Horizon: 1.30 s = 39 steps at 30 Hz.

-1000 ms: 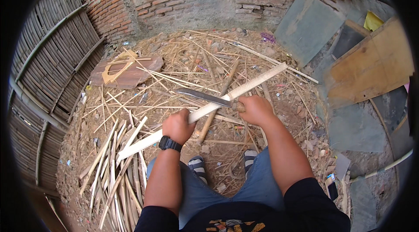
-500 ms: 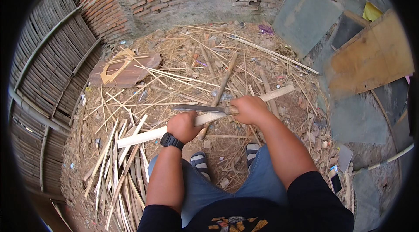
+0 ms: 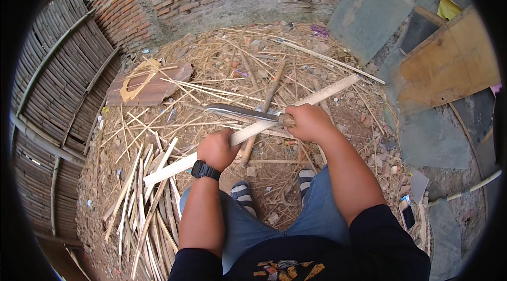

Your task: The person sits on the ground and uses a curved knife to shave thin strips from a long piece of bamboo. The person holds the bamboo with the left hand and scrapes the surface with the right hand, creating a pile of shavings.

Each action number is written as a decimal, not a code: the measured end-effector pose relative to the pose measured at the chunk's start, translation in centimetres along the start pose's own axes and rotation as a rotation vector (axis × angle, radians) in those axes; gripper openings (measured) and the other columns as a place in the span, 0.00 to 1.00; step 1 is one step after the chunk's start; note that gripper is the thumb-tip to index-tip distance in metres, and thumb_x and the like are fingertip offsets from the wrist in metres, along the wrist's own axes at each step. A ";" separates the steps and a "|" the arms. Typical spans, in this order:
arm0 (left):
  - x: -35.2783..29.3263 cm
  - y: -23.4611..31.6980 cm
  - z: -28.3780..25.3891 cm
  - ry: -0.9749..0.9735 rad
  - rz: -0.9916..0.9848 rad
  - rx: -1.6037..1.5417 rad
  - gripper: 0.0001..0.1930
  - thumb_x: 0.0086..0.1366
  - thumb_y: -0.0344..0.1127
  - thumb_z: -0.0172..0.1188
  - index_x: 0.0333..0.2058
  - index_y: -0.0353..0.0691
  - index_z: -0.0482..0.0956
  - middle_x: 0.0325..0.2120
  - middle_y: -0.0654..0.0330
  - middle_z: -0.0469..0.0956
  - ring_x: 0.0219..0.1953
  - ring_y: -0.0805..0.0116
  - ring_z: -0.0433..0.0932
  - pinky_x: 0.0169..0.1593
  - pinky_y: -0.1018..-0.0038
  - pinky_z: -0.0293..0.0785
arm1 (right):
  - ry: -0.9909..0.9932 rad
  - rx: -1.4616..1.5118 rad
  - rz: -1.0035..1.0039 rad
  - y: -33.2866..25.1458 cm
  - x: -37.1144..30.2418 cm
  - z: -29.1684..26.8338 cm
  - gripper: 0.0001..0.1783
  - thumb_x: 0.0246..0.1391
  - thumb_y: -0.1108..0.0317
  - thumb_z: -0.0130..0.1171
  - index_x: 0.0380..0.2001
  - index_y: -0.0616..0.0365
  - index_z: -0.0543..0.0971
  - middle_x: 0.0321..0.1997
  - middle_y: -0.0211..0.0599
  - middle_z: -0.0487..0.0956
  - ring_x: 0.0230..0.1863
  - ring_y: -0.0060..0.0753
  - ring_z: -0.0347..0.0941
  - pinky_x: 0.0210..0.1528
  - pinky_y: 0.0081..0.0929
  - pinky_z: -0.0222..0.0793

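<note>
My left hand (image 3: 217, 150), with a black watch on its wrist, is closed around a long pale bamboo strip (image 3: 173, 169). The strip slants across in front of me, low end at left and high end at right. My right hand (image 3: 310, 122) grips the wooden handle of a machete (image 3: 240, 112). Its dark blade points left above my left hand and crosses the strip near the handle; whether the edge touches the strip I cannot tell. Both hands are above the littered ground, in front of my sandalled feet.
Split bamboo strips (image 3: 150, 217) are heaped at lower left. Loose sticks and shavings cover the ground, with a rusty brown sheet (image 3: 174, 81) at far left. A bamboo fence (image 3: 50, 69) stands left, a brick wall (image 3: 222, 1) behind, and leaning panels (image 3: 449, 64) at right.
The strip has tilted more steeply, its right end rising. My right hand and the machete have moved up a little, the blade tip now higher. My left hand still grips the strip.
</note>
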<state>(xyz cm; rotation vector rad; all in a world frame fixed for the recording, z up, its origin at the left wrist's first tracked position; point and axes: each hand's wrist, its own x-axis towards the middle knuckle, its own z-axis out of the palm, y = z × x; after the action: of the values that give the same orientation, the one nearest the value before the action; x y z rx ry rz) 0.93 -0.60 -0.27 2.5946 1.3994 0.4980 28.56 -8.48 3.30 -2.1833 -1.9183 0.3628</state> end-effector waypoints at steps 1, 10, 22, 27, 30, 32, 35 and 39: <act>0.1 -0.2 -0.2 0.035 -0.022 -0.005 0.18 0.58 0.52 0.75 0.34 0.43 0.84 0.28 0.49 0.85 0.33 0.45 0.86 0.39 0.53 0.82 | 0.025 -0.021 -0.014 -0.1 -0.4 -0.1 0.22 0.49 0.61 0.71 0.49 0.51 0.84 0.44 0.45 0.87 0.48 0.51 0.84 0.51 0.49 0.79; 0.1 -1.7 -0.3 0.150 -0.101 0.015 0.17 0.55 0.48 0.76 0.33 0.42 0.84 0.27 0.50 0.85 0.31 0.45 0.85 0.36 0.54 0.80 | 0.131 0.003 0.054 0.9 -0.5 -1.2 0.19 0.48 0.61 0.72 0.45 0.51 0.85 0.41 0.48 0.86 0.47 0.53 0.84 0.50 0.50 0.79; 0.2 -1.4 -1.1 0.176 -0.162 -0.025 0.11 0.55 0.42 0.70 0.33 0.44 0.83 0.28 0.50 0.85 0.33 0.45 0.85 0.38 0.53 0.81 | 0.202 0.070 0.075 3.0 0.2 -0.8 0.21 0.49 0.60 0.72 0.47 0.51 0.84 0.39 0.49 0.86 0.45 0.56 0.83 0.48 0.50 0.79; -0.1 -1.7 -1.1 0.188 -0.156 -0.012 0.11 0.55 0.42 0.71 0.33 0.44 0.83 0.28 0.50 0.85 0.33 0.45 0.85 0.38 0.53 0.81 | 0.070 -0.026 -0.094 0.2 -0.7 -0.6 0.21 0.51 0.57 0.73 0.46 0.53 0.84 0.38 0.53 0.85 0.43 0.58 0.83 0.46 0.50 0.78; -0.1 -1.6 -0.9 0.205 -0.168 -0.025 0.11 0.55 0.42 0.71 0.34 0.45 0.83 0.28 0.50 0.85 0.34 0.45 0.85 0.38 0.53 0.81 | 0.148 0.077 -0.012 2.1 0.1 -0.4 0.21 0.52 0.56 0.73 0.46 0.54 0.83 0.39 0.52 0.85 0.45 0.58 0.83 0.48 0.51 0.78; 0.1 -1.6 -0.9 0.209 -0.157 -0.025 0.11 0.55 0.42 0.71 0.34 0.44 0.83 0.28 0.50 0.85 0.33 0.44 0.85 0.38 0.53 0.81 | 0.125 0.101 0.073 2.8 0.2 -1.2 0.19 0.52 0.57 0.71 0.46 0.52 0.84 0.41 0.51 0.86 0.47 0.57 0.83 0.50 0.51 0.78; 0.2 -1.9 -0.8 0.197 -0.154 -0.041 0.11 0.55 0.41 0.70 0.34 0.44 0.82 0.28 0.50 0.85 0.33 0.44 0.85 0.38 0.53 0.81 | 0.148 0.066 0.089 2.1 -0.3 -0.7 0.19 0.52 0.58 0.71 0.46 0.51 0.84 0.42 0.50 0.86 0.48 0.56 0.82 0.50 0.51 0.78; 0.1 -2.1 -0.8 0.201 -0.167 -0.053 0.11 0.54 0.41 0.71 0.34 0.44 0.82 0.28 0.50 0.85 0.33 0.44 0.85 0.38 0.52 0.81 | 0.003 -0.038 -0.006 0.0 -0.8 -1.2 0.21 0.52 0.57 0.71 0.49 0.51 0.84 0.43 0.50 0.86 0.49 0.56 0.82 0.51 0.50 0.78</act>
<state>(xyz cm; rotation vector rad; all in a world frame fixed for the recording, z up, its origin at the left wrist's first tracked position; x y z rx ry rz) -0.93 0.65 -0.15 2.4149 1.6233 0.7767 28.81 -9.28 4.44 -2.1993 -1.9459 0.3251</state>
